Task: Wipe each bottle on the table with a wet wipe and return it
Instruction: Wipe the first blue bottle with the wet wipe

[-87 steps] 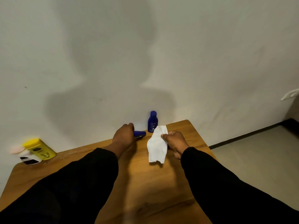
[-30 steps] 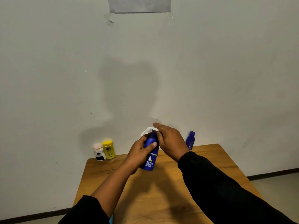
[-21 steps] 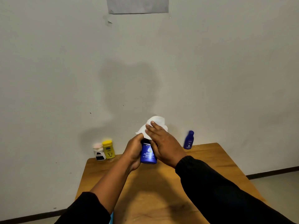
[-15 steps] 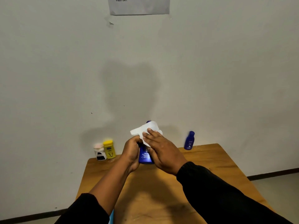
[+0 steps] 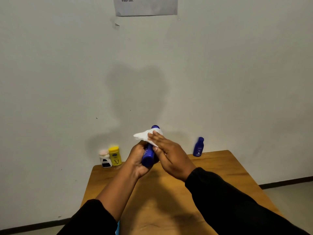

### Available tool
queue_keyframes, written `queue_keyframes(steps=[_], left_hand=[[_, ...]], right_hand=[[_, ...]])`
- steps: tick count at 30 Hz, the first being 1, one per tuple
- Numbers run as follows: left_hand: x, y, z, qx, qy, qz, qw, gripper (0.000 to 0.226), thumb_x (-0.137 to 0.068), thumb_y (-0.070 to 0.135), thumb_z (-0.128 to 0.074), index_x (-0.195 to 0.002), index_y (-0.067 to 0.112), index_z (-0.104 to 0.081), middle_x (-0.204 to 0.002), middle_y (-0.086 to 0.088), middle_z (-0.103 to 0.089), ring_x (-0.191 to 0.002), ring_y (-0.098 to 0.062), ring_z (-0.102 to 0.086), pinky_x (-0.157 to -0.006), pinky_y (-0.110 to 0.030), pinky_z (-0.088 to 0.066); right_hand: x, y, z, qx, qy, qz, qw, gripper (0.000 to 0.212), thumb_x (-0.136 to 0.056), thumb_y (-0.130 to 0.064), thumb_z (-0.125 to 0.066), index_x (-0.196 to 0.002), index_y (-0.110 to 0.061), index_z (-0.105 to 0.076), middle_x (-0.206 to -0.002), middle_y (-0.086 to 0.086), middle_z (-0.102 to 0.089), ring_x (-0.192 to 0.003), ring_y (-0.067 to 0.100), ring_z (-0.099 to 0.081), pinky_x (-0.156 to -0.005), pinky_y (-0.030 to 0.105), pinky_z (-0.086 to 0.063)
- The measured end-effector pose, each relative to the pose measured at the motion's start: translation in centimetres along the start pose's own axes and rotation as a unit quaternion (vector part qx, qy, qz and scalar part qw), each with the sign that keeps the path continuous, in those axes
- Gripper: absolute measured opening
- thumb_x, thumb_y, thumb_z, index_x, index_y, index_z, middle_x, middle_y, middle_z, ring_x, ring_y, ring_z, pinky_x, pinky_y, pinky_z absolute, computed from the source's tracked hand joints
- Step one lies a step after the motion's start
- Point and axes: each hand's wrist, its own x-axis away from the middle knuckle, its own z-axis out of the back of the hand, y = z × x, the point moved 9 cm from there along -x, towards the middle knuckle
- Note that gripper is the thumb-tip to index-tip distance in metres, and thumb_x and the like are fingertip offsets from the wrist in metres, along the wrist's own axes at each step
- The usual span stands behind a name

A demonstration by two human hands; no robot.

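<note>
My left hand (image 5: 137, 160) grips a large blue bottle (image 5: 148, 158) around its lower body and holds it up above the wooden table (image 5: 220, 175), its cap pointing away from me. My right hand (image 5: 171, 155) presses a white wet wipe (image 5: 144, 136) against the bottle's upper part with straight fingers. A small blue bottle (image 5: 198, 147) stands at the table's back right. At the back left stand a yellow bottle (image 5: 115, 155) and a white bottle with a pink cap (image 5: 105, 158), side by side.
The table stands against a plain wall, with a paper notice (image 5: 146, 5) taped high up. A dark skirting strip and the floor (image 5: 291, 197) lie to the right of the table. A bit of something blue (image 5: 118, 228) shows at the table's near left edge.
My left hand lifted the large blue bottle off the table. Over the last second the bottle tilted cap-away while my right hand slid the wipe along its upper part.
</note>
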Motion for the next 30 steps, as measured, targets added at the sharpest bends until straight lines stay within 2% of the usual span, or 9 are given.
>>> queue_keyframes(steps=[4, 8, 10, 13, 17, 21, 23, 26, 30], left_hand=[[0.0, -0.4, -0.1, 0.07, -0.014, 0.017, 0.997, 0.036, -0.082, 0.024, -0.066, -0.11, 0.002, -0.062, -0.091, -0.015, -0.064, -0.083, -0.024, -0.063, -0.068, -0.031, -0.059], [-0.1, -0.7, -0.5, -0.036, -0.004, 0.028, 0.999, 0.035, -0.089, 0.035, -0.059, -0.11, 0.007, -0.059, -0.071, -0.01, -0.061, -0.051, -0.017, -0.055, -0.041, -0.023, -0.047], [-0.2, -0.9, -0.9, -0.044, -0.005, 0.033, 0.998, 0.042, -0.093, 0.04, -0.058, -0.117, 0.006, -0.056, -0.071, -0.01, -0.059, -0.048, -0.017, -0.052, -0.039, -0.024, -0.045], [-0.7, -0.4, -1.4, -0.027, -0.007, 0.023, 0.999, 0.047, -0.09, 0.041, -0.061, -0.12, 0.005, -0.057, -0.077, -0.011, -0.061, -0.053, -0.018, -0.054, -0.045, -0.026, -0.047], [-1.3, 0.6, -1.0, 0.066, 0.016, -0.001, 0.998, 0.027, -0.081, 0.03, -0.065, -0.096, 0.008, -0.067, -0.08, -0.01, -0.064, -0.07, -0.021, -0.063, -0.063, -0.029, -0.054], [-1.7, 1.1, -0.3, 0.066, 0.059, -0.008, 0.996, 0.022, -0.087, 0.025, -0.056, -0.086, 0.007, -0.068, -0.077, -0.01, -0.064, -0.063, -0.022, -0.065, -0.059, -0.028, -0.056], [-1.9, 1.7, -1.0, 0.044, 0.06, -0.027, 0.997, 0.021, -0.09, 0.018, -0.061, -0.104, 0.003, -0.066, -0.095, -0.013, -0.068, -0.08, -0.024, -0.069, -0.066, -0.033, -0.059], [-2.0, 2.6, -1.5, 0.007, 0.081, -0.068, 0.994, 0.032, -0.089, 0.012, -0.067, -0.12, 0.003, -0.061, -0.115, -0.018, -0.069, -0.104, -0.033, -0.067, -0.078, -0.047, -0.059], [-1.9, 3.2, -2.4, -0.034, 0.063, -0.112, 0.991, 0.028, -0.087, 0.008, -0.069, -0.114, 0.009, -0.065, -0.103, -0.013, -0.074, -0.1, -0.031, -0.069, -0.076, -0.045, -0.061]], right_hand=[[0.9, -0.6, -1.0, -0.004, -0.014, 0.031, 0.999, 0.044, -0.099, -0.019, -0.04, -0.143, -0.018, -0.047, -0.152, -0.007, -0.04, -0.144, 0.0, -0.024, -0.118, 0.019, -0.019], [-2.1, 1.9, 0.7, 0.032, 0.001, -0.013, 0.999, 0.041, -0.102, -0.021, -0.039, -0.141, -0.015, -0.05, -0.15, -0.001, -0.045, -0.143, 0.007, -0.03, -0.119, 0.027, -0.024], [-3.6, 3.6, 1.9, 0.041, 0.011, -0.06, 0.997, 0.04, -0.104, -0.024, -0.037, -0.142, -0.016, -0.049, -0.149, 0.0, -0.047, -0.142, 0.01, -0.033, -0.118, 0.034, -0.028], [-3.7, 3.7, 2.3, 0.024, 0.027, -0.063, 0.997, 0.04, -0.104, -0.025, -0.037, -0.142, -0.016, -0.049, -0.147, 0.0, -0.048, -0.141, 0.011, -0.035, -0.118, 0.032, -0.029], [-0.7, 0.8, 0.1, -0.038, 0.03, -0.015, 0.999, 0.045, -0.1, -0.03, -0.037, -0.144, -0.022, -0.046, -0.151, -0.006, -0.043, -0.141, -0.001, -0.03, -0.116, 0.018, -0.024], [0.2, 1.0, 0.1, -0.102, 0.066, -0.041, 0.992, 0.041, -0.101, -0.025, -0.039, -0.141, -0.02, -0.05, -0.147, -0.005, -0.048, -0.137, -0.001, -0.038, -0.114, 0.02, -0.031], [0.0, 2.3, 1.3, -0.166, 0.108, -0.092, 0.976, 0.036, -0.103, -0.022, -0.04, -0.136, -0.022, -0.056, -0.135, -0.004, -0.06, -0.124, -0.002, -0.052, -0.104, 0.02, -0.043], [-0.1, 5.0, 2.9, -0.27, 0.178, -0.186, 0.928, 0.027, -0.103, -0.028, -0.042, -0.105, -0.03, -0.069, -0.102, -0.005, -0.072, -0.095, 0.004, -0.065, -0.08, 0.022, -0.05], [0.4, 7.3, 3.8, -0.38, 0.253, -0.26, 0.851, 0.021, -0.101, -0.033, -0.046, -0.095, -0.03, -0.066, -0.089, -0.011, -0.072, -0.081, 0.003, -0.07, -0.062, 0.015, -0.053]])
